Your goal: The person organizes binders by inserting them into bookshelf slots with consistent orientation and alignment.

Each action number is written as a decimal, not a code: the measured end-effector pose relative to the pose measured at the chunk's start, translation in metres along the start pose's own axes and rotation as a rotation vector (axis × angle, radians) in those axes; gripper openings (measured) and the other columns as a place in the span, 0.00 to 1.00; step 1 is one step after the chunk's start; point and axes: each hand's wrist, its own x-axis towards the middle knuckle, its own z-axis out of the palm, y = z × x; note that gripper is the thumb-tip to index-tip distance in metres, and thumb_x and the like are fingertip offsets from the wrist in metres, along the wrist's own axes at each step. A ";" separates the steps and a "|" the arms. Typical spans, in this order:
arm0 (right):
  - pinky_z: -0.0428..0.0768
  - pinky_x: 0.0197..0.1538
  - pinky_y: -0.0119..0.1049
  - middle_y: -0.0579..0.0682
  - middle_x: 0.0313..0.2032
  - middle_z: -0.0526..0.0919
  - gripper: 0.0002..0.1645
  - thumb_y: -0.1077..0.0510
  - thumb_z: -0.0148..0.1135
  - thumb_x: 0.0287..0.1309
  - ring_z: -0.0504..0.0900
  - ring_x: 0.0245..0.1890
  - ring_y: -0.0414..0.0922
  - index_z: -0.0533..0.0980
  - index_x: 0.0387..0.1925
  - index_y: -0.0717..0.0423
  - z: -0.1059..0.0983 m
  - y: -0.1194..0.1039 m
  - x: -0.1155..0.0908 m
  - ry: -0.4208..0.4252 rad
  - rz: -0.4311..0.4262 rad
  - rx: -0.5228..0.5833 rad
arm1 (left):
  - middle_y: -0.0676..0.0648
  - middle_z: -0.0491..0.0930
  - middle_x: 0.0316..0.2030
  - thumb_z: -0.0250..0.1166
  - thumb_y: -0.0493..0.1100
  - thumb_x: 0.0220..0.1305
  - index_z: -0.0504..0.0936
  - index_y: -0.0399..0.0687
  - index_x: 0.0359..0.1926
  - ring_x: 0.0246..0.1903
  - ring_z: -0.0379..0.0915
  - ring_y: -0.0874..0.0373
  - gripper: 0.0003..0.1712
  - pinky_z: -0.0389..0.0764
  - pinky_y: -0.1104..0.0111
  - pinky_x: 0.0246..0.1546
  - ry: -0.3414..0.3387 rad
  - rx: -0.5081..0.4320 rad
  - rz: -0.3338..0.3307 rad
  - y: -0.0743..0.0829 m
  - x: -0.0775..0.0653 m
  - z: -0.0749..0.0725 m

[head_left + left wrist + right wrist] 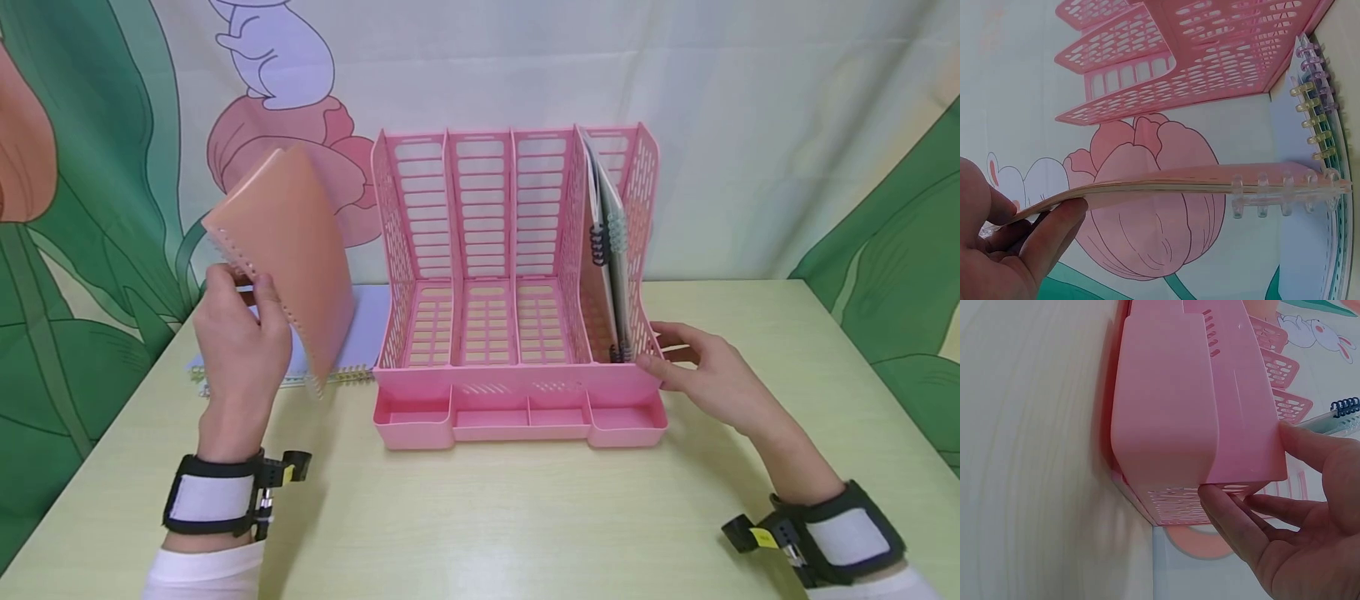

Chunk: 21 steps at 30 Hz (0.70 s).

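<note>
My left hand (243, 333) pinches a peach-covered spiral notebook (292, 242) by its bound edge, between thumb and fingers. The notebook is raised and tilted, left of a pink file rack (487, 379). In the left wrist view its pages (1147, 186) show edge-on, with clear binding rings along one side. My right hand (708, 375) grips the rack's front right corner. In the right wrist view the thumb lies at the top edge and the fingers touch the perforated side wall (1179, 506). Spiral notebooks (617, 242) stand upright in the rack's rightmost slot.
Behind the raised notebook, more spiral notebooks (367, 321) with pale blue covers lie stacked on the light wooden table (510, 517). Small compartments (412, 410) run along the rack's front. A printed curtain (720, 158) hangs behind the table.
</note>
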 end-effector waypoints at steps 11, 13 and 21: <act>0.86 0.47 0.40 0.65 0.65 0.72 0.44 0.46 0.65 0.70 0.76 0.60 0.62 0.61 0.76 0.64 0.000 0.001 0.000 0.000 -0.001 0.003 | 0.34 0.81 0.47 0.55 0.45 0.77 0.72 0.29 0.54 0.44 0.82 0.41 0.20 0.68 0.79 0.35 0.011 0.019 -0.010 -0.003 0.002 -0.003; 0.86 0.47 0.39 0.65 0.65 0.72 0.43 0.46 0.65 0.70 0.77 0.60 0.62 0.61 0.76 0.64 0.000 0.001 0.000 0.000 -0.002 0.005 | 0.34 0.81 0.47 0.57 0.44 0.76 0.72 0.29 0.54 0.42 0.82 0.41 0.20 0.68 0.80 0.34 0.008 0.024 -0.016 -0.003 0.002 -0.004; 0.86 0.47 0.40 0.65 0.65 0.72 0.44 0.45 0.65 0.70 0.76 0.60 0.62 0.61 0.76 0.64 0.000 0.000 0.000 0.001 0.001 0.004 | 0.35 0.81 0.45 0.60 0.42 0.70 0.71 0.30 0.50 0.39 0.83 0.42 0.18 0.68 0.79 0.32 0.006 0.039 -0.032 -0.003 0.002 -0.008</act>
